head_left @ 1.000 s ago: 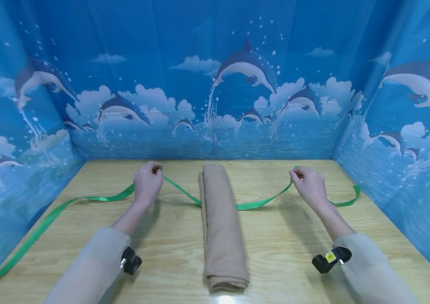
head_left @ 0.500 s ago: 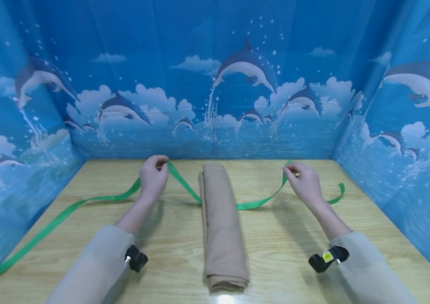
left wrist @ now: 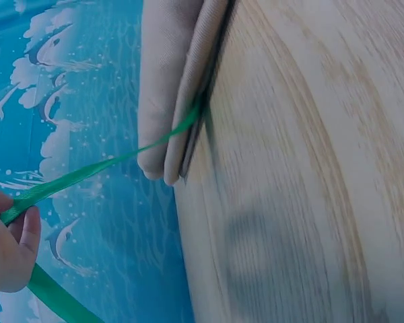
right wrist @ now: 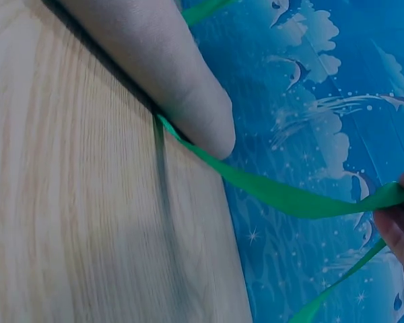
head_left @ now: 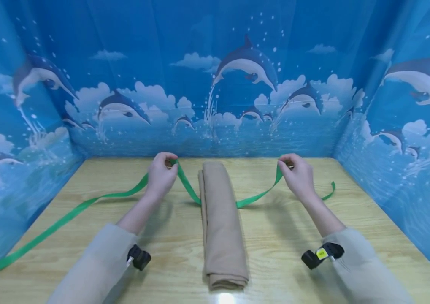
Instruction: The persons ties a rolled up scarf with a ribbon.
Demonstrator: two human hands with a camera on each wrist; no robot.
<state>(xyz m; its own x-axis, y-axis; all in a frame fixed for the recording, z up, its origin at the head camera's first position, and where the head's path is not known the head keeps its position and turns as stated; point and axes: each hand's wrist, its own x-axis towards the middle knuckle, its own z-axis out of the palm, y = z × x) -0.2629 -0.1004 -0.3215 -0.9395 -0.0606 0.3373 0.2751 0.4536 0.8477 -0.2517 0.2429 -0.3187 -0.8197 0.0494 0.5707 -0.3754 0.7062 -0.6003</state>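
A folded tan cloth [head_left: 222, 228] lies lengthwise in the middle of the table, a long narrow bundle with its layered end toward me. Beneath it passes a green ribbon [head_left: 254, 199], coming out on both sides. My left hand [head_left: 162, 175] pinches the ribbon left of the cloth and holds it raised; the long tail trails to the table's left edge. To the right, my right hand [head_left: 296, 174] pinches the other side of the ribbon between thumb and fingers, with a short tail behind the wrist. In the left wrist view the ribbon [left wrist: 87, 173] slopes from the fingers down to the cloth [left wrist: 168, 74].
The wooden table [head_left: 275, 261] is enclosed at the back and sides by a blue curtain [head_left: 154, 55] printed with dolphins. Small black cameras are strapped at both sleeves [head_left: 97, 261].
Both hands have moved inward toward the cloth and up slightly, drawing the ribbon's sides up more steeply. The two tails have shifted inward with them. The cloth stays put.
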